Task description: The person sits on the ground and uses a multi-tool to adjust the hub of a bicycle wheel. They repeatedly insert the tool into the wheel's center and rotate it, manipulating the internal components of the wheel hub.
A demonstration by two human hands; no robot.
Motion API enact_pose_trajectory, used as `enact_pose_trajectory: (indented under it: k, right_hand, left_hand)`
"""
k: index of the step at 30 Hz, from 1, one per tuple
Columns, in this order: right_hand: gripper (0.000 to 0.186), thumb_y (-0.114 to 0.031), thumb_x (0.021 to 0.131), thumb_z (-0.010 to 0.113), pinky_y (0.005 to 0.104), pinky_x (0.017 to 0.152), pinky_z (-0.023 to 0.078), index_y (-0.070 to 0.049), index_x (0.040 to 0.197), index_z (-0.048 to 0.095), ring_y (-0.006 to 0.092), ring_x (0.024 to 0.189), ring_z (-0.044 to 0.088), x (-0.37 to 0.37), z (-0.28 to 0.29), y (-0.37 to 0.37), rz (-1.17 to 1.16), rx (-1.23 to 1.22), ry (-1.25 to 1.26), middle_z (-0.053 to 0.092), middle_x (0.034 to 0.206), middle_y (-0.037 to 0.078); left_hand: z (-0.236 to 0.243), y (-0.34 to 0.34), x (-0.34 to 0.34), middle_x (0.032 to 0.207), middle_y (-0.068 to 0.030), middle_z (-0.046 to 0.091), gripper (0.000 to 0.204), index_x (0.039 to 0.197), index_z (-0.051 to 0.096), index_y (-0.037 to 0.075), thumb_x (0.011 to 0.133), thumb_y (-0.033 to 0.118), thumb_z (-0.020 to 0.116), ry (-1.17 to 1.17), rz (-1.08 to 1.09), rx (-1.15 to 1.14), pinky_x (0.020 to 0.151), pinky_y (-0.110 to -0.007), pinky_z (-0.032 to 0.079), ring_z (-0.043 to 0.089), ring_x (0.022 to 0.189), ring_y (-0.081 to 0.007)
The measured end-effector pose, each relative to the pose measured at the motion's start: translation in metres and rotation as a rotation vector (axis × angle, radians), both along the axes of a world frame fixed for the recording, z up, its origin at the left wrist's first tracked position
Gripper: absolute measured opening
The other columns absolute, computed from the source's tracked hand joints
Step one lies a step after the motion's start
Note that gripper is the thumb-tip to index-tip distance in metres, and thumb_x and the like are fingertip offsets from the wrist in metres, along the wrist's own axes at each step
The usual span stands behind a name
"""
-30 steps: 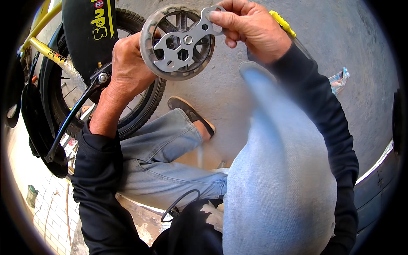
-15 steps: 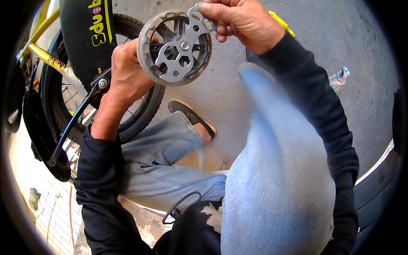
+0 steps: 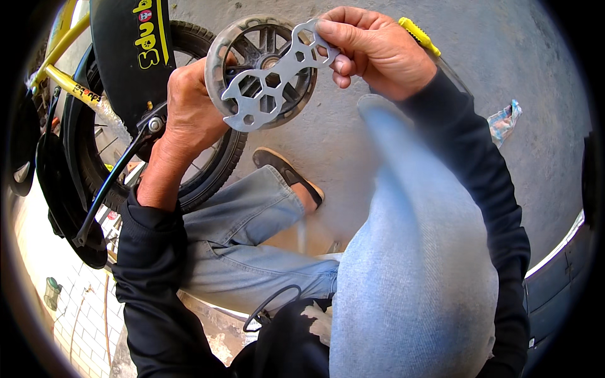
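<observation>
A small wheel [image 3: 247,47] with a cloudy, see-through tyre and black spokes is held up by my left hand [image 3: 189,104]. That hand is closed around the wheel's left side, its fingertips hidden behind it. My right hand [image 3: 386,58] pinches the upper end of a flat silver multi-hole spanner [image 3: 288,68] between thumb and fingers. The spanner slants across the front of the wheel, its wide end low on the left. Beside its edge the hub centre shows. Whether the spanner touches the wheel, I cannot tell.
A child's bicycle with a yellow frame [image 3: 70,85], black guard [image 3: 120,38] and black tyre [image 3: 233,148] stands at the left. A yellow-handled tool [image 3: 419,36] lies beyond my right wrist. A crumpled wrapper [image 3: 504,123] is on the concrete floor [image 3: 535,183]. My legs are below.
My right hand has moved a little right and down with the spanner. The spanner hole no longer lies over the hex piece at the hub; the hub centre shows beside the spanner.
</observation>
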State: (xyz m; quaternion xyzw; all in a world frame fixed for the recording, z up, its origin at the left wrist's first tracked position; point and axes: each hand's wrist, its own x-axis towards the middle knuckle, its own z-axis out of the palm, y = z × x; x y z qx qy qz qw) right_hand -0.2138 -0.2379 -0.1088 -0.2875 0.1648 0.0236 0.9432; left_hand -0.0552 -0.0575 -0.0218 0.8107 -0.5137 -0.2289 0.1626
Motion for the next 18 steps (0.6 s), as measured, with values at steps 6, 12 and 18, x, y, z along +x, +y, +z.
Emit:
enact_pose_trajectory:
  k: [6,12,18]
  right_hand:
    - [0.027,-0.027,0.089,0.059,0.0251,0.058,0.056,-0.003,0.101,0.059,0.0062,0.061,0.061,-0.0005,-0.0113,0.0058,-0.026,-0.19,-0.116,0.06,0.079,0.003]
    - [0.026,-0.027,0.09,0.059,0.0249,0.059,0.056,-0.003,0.101,0.059,0.0064,0.061,0.061,-0.0024,-0.0107,0.0067,-0.034,-0.171,-0.113,0.061,0.08,0.004]
    - [0.025,-0.025,0.09,0.058,0.0251,0.059,0.056,-0.004,0.102,0.059,0.007,0.061,0.062,-0.0028,-0.0142,0.0077,-0.042,-0.152,-0.124,0.063,0.083,0.006]
  left_hand:
    - [0.0002,-0.0006,0.0005,0.063,-0.0104,0.058,0.027,0.082,0.061,0.001,0.061,0.008,0.076,0.016,-0.015,-0.017,0.056,-0.026,0.046,0.054,0.054,-0.0144]
    - [0.001,-0.0008,0.0008,0.063,-0.0101,0.059,0.027,0.082,0.061,0.001,0.061,0.008,0.076,-0.015,-0.028,0.012,0.056,-0.026,0.047,0.054,0.053,-0.016]
    - [-0.0002,-0.0002,0.0005,0.065,-0.0118,0.06,0.026,0.083,0.062,0.001,0.062,0.007,0.075,-0.011,-0.016,-0.01,0.058,-0.027,0.048,0.058,0.056,-0.0172]
